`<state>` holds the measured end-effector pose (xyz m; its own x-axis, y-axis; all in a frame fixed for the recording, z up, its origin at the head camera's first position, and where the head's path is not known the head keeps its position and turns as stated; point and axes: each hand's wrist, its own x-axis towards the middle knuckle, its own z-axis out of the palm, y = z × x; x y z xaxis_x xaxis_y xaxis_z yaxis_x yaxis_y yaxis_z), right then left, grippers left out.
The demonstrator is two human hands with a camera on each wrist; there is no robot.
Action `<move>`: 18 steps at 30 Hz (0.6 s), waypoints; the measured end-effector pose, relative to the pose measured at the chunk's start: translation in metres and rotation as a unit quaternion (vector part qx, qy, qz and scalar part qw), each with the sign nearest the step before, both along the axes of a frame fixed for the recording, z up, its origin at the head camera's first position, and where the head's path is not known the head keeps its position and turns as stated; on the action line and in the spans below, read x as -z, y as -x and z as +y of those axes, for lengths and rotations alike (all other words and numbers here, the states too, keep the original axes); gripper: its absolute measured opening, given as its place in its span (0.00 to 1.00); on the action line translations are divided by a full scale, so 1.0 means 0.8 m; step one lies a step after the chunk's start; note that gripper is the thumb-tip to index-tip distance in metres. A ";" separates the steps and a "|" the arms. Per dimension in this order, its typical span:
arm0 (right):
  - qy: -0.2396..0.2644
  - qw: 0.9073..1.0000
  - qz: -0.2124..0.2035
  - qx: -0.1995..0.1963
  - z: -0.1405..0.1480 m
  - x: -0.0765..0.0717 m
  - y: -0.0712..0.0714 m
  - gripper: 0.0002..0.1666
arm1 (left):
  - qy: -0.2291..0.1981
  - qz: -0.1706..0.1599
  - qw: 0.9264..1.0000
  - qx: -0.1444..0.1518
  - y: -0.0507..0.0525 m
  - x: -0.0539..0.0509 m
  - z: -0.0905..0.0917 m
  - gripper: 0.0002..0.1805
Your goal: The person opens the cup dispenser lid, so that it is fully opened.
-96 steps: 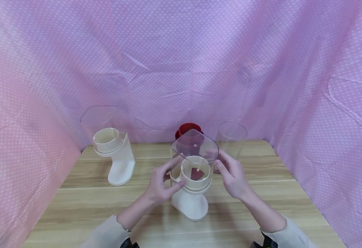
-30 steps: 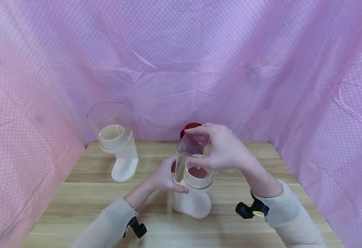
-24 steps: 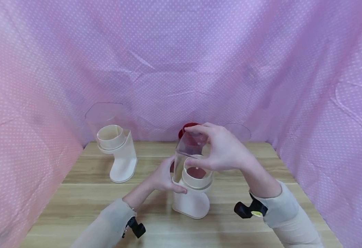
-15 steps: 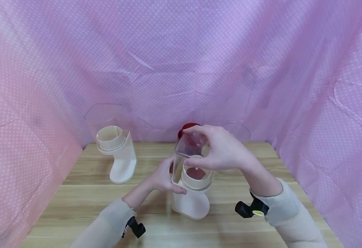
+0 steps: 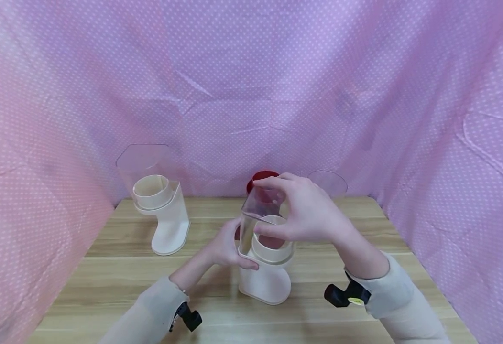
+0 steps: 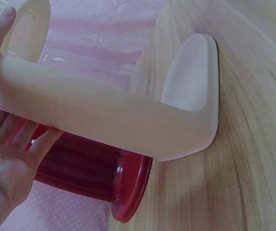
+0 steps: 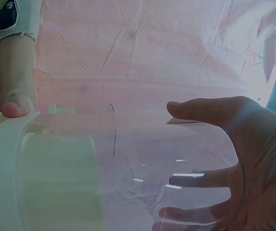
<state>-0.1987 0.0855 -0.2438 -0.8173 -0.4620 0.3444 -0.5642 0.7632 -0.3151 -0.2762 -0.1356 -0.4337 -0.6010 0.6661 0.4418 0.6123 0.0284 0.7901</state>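
Observation:
A cream-white stand (image 5: 266,286) with a ring-shaped top stands upright in the middle of the table. Around its inner ring (image 5: 272,251) sits a clear plastic canister (image 5: 246,231). My left hand (image 5: 225,246) grips the stand just below the canister, thumb in front; the left wrist view has its fingers (image 6: 46,140) behind the stand's column (image 6: 89,108). From above, my right hand (image 5: 309,210) holds the canister's upper end. In the right wrist view its thumb (image 7: 200,109) lies on one side and several fingers show through the clear wall (image 7: 133,197).
A second cream-white stand (image 5: 169,234), bearing a clear canister (image 5: 144,157), is at the back left. Close behind the middle stand is a red stand (image 6: 85,163). Another clear cylinder (image 5: 329,179) stands at the back right. Pink dotted cloth (image 5: 234,71) surrounds the wooden table (image 5: 126,296).
Since the earliest frame my right hand has moved from the canister's right side up onto its top. My left hand has gone lower, onto the stand. Over the last second both hands stay nearly still.

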 end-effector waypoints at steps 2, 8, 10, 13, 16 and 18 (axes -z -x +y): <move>-0.001 1.000 0.003 -0.003 0.000 0.000 0.002 0.47 | 0.000 -0.002 1.000 0.000 0.000 0.000 0.000 0.51; 0.000 1.000 -0.006 -0.013 0.003 -0.006 0.010 0.47 | -0.005 -0.003 1.000 0.002 0.000 0.000 0.002 0.51; 0.000 1.000 -0.016 -0.014 0.005 -0.008 0.012 0.48 | -0.006 -0.004 1.000 0.004 0.000 0.000 0.003 0.50; 0.000 0.999 -0.032 -0.017 0.008 -0.009 0.011 0.48 | -0.005 -0.003 1.000 0.006 0.001 0.000 0.003 0.50; 0.007 0.998 -0.052 -0.034 0.013 -0.010 0.012 0.49 | -0.002 -0.001 1.000 0.008 0.001 0.001 0.002 0.50; 0.017 0.997 -0.065 -0.048 0.016 -0.009 0.012 0.50 | 0.001 0.001 1.000 0.006 0.000 0.002 0.001 0.50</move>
<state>-0.2087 0.0980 -0.2368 -0.8081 -0.5310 0.2549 -0.5874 0.6950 -0.4146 -0.2763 -0.1346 -0.4351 -0.5923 0.6737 0.4419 0.6139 0.0222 0.7890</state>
